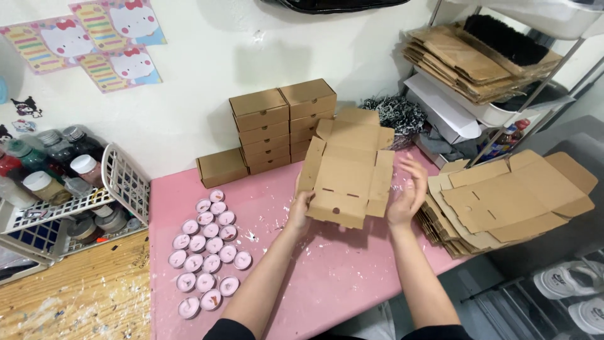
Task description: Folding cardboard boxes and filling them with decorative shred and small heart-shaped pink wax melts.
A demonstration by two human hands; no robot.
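Observation:
A flat, partly folded brown cardboard box blank is held up over the pink table. My left hand grips its lower left edge. At the blank's right edge, my right hand has its palm against the side flap and its fingers spread. The flaps stand up unevenly around the box's middle panel.
Stacks of closed brown boxes stand against the wall. Several pink tealight candles lie at the table's left. A pile of flat box blanks rests to the right. A white wire basket of jars sits left, shelves with cardboard at back right.

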